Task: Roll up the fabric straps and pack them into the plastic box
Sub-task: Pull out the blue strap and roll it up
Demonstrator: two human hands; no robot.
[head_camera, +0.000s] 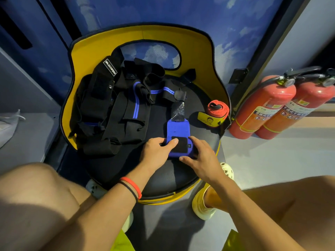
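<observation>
Black fabric straps [108, 109] lie in a loose heap on the left part of the round dark seat [163, 174] of a chair with a yellow back [101, 44]. Some of them carry blue stripes, and one has a white label with letters that I cannot read. They are not rolled; they overlap each other and partly hang over the left edge of the seat.

Near the front middle of the seat is the left hand [157, 151]. A red band and a thin black band [130, 189] sit on its wrist. Its fingers are curled on the left side of a blue strap [178, 140], and the thumb presses on the black patch on top of the roll. This blue strap is partly rolled at the end near the person; the rest of it lies flat on the seat and runs away towards a grey-black end piece.

The right hand [201, 156] grips the right side of the same roll, with the fingers bent around it and the thumb at the near edge.

Further right, at the seat edge, stands a rolled red strap [217, 108], just beside a yellow label with a drawn face [208, 119]. On the floor at the far right stand two red fire extinguishers [272, 105], touching each other.
</observation>
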